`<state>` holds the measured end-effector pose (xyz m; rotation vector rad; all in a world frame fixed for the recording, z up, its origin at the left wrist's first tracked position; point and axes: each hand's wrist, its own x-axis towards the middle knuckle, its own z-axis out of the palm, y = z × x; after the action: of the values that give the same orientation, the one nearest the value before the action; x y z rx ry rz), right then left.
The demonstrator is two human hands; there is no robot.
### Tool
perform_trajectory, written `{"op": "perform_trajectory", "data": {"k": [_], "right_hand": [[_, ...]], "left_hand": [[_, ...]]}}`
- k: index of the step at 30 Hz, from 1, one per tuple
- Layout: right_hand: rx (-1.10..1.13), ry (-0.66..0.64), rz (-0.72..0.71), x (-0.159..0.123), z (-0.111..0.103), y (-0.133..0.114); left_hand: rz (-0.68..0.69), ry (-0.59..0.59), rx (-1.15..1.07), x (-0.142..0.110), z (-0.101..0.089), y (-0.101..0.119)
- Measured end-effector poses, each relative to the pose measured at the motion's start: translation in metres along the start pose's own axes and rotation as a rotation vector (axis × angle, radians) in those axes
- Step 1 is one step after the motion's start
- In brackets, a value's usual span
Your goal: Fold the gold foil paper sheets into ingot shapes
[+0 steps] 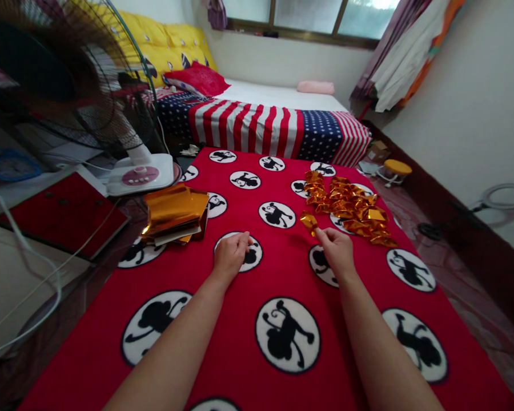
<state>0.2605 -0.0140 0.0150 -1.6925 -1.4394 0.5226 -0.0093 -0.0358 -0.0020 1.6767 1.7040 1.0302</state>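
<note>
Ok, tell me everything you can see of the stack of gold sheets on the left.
The stack of gold sheets lies on the red cloth, to the left of the left hand and near the fan's base. The top is shiny orange-gold, like metallic foil or paper. The layers are loosely piled, with uneven edges; a whitish layer shows low at the front. The cloth is beneath it, and neither hand touches it. The sheet count can't be told.

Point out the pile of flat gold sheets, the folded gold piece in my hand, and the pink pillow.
Flat gold sheets [175, 206]: head view, top sheet's face.
Folded gold piece [309, 221]: head view, its body beyond the right fingertips.
Pink pillow [316, 87]: head view, middle.
</note>
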Motion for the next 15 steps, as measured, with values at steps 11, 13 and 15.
{"op": "perform_trajectory", "data": {"k": [11,13,15], "right_hand": [[-1.02,0.139,-0.248,0.074,-0.056,0.033],[-1.027,0.132,-0.239,0.076,-0.058,0.038],[-1.005,0.156,-0.224,0.074,-0.056,0.042]], "left_hand": [[-0.006,0.006,0.008,0.001,0.002,-0.003],[-0.003,0.005,0.013,0.001,0.002,-0.003],[0.001,0.006,0.016,0.001,0.002,-0.004]]}}
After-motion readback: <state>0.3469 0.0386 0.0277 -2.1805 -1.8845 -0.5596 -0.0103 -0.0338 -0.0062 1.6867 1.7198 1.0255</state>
